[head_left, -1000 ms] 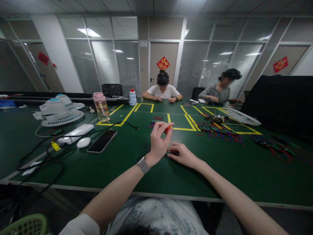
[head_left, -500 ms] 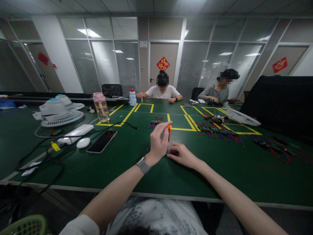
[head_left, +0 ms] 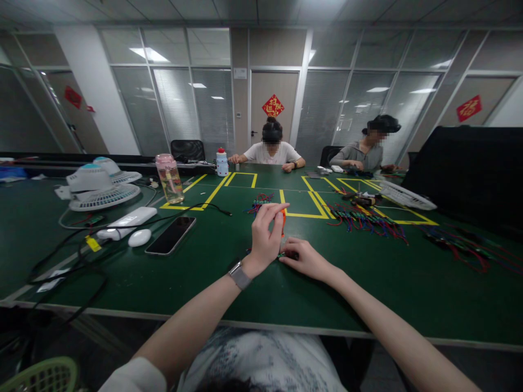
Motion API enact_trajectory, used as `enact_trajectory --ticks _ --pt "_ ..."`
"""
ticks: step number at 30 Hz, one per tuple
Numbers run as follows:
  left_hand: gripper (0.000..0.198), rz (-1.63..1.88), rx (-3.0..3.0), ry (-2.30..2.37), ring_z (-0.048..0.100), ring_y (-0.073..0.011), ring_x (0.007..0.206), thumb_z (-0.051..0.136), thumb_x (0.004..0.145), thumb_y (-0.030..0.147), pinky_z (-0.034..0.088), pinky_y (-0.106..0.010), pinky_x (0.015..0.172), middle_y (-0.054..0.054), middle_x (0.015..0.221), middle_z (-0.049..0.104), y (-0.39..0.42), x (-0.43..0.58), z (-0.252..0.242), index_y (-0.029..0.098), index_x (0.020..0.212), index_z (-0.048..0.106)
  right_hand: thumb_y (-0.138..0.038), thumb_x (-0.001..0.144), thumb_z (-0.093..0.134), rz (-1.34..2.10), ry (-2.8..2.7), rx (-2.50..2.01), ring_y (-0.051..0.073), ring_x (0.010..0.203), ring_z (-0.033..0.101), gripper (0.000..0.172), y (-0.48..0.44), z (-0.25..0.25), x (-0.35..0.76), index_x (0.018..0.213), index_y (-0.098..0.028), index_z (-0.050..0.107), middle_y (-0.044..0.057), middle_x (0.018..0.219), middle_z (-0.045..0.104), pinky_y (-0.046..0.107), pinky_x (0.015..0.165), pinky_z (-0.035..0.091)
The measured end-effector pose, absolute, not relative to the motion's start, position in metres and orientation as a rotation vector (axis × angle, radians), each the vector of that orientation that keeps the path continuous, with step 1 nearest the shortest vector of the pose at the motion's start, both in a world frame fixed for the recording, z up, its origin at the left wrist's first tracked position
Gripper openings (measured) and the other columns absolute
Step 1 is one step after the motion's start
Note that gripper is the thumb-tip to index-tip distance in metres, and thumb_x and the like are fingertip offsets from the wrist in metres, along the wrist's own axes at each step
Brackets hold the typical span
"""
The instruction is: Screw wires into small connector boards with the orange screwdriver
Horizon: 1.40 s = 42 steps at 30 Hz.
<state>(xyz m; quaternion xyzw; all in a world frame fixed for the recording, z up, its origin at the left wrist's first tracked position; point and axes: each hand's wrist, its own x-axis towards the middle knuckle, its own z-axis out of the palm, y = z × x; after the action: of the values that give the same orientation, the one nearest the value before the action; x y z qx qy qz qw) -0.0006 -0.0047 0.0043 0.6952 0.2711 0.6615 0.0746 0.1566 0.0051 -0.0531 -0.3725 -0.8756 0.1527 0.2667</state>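
Note:
My left hand (head_left: 265, 235) is raised a little above the green table (head_left: 229, 272), with its fingers closed on a small orange tool (head_left: 283, 216) that stands upright. My right hand (head_left: 306, 257) rests on the table just right of it. Its fingertips press down on a small bundle of coloured wires (head_left: 285, 254) that is mostly hidden under the hands. A watch sits on my left wrist.
A phone (head_left: 170, 235), a white mouse (head_left: 139, 237), a power strip, cables and two fans (head_left: 96, 188) lie to the left. A pink-capped bottle (head_left: 169, 177) stands behind them. Wire piles (head_left: 363, 219) lie on the right, near yellow tape marks. Two people sit across the table.
My left hand has turned the orange tool slightly between its fingers. My right hand stays where it was. The person opposite has moved one hand towards the small bottle.

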Motion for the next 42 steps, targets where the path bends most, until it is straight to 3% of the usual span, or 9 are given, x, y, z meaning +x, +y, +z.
enact_trajectory --ticks 11,18,42 --pt "0.022 1.979 2.060 0.819 0.060 -0.0155 0.091 0.045 0.094 0.018 0.048 -0.028 0.081 -0.005 0.097 0.066 -0.0041 -0.0009 0.0046 0.019 0.103 0.065 -0.023 0.083 0.063 0.397 -2.358 -1.004 0.013 0.067 0.054 0.010 0.0038 -0.0522 0.1566 0.088 -0.016 0.069 0.002 0.080 0.057 0.024 0.062 0.043" --pt "0.028 1.949 2.065 0.783 0.060 -0.0158 0.101 0.040 0.096 0.016 0.046 -0.030 0.088 -0.006 0.107 0.066 -0.0028 -0.0015 0.0031 0.019 0.109 0.064 -0.022 0.083 0.063 0.402 -2.354 -1.010 0.013 0.067 0.054 0.009 0.0040 -0.0522 0.1565 0.087 -0.017 0.068 0.002 0.080 0.057 0.024 0.063 0.043" --pt "0.023 1.994 2.067 0.829 0.059 -0.0155 0.092 0.045 0.094 0.017 0.047 -0.029 0.082 -0.005 0.099 0.065 -0.0035 0.0002 0.0048 0.019 0.106 0.064 -0.025 0.084 0.063 0.387 -2.365 -1.005 0.014 0.068 0.055 0.011 0.0047 -0.0524 0.1568 0.088 -0.017 0.069 0.003 0.080 0.058 0.025 0.063 0.044"
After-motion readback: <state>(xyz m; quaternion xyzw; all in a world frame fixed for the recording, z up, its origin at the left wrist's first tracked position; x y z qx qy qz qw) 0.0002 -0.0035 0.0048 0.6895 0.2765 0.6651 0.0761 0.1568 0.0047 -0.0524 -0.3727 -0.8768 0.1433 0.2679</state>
